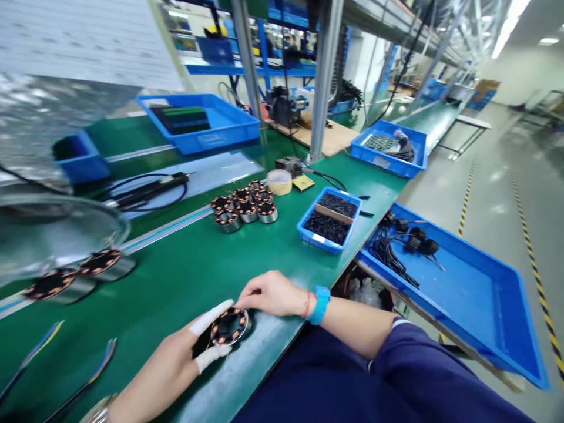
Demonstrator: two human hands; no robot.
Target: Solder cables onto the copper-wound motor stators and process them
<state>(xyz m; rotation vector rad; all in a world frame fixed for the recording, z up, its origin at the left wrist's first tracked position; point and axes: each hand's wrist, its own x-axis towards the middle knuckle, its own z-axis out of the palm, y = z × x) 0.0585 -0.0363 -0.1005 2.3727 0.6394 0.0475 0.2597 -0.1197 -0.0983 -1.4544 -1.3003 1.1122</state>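
A motor stator [230,326], a metal ring with copper windings and a black inner part, is at the front edge of the green bench. My left hand [176,352], with white finger covers on thumb and forefinger, grips it from the left side. My right hand [275,294], wearing a blue wristband [320,305], has thumb and forefinger pinched at the stator's upper rim; whatever is between those fingertips is too small to make out. Further back on the bench stands a group of similar stators [245,207]. Two more stators [102,262] sit at the left, partly behind a clear curved shield.
A divided blue bin [329,249] holds short black pieces. At the right, a large blue tray [476,311] contains black cables with round ends. A tape roll [279,182] lies behind the stators. Cables with coloured wire ends [94,370] lie at front left. More blue trays [211,140] stand behind.
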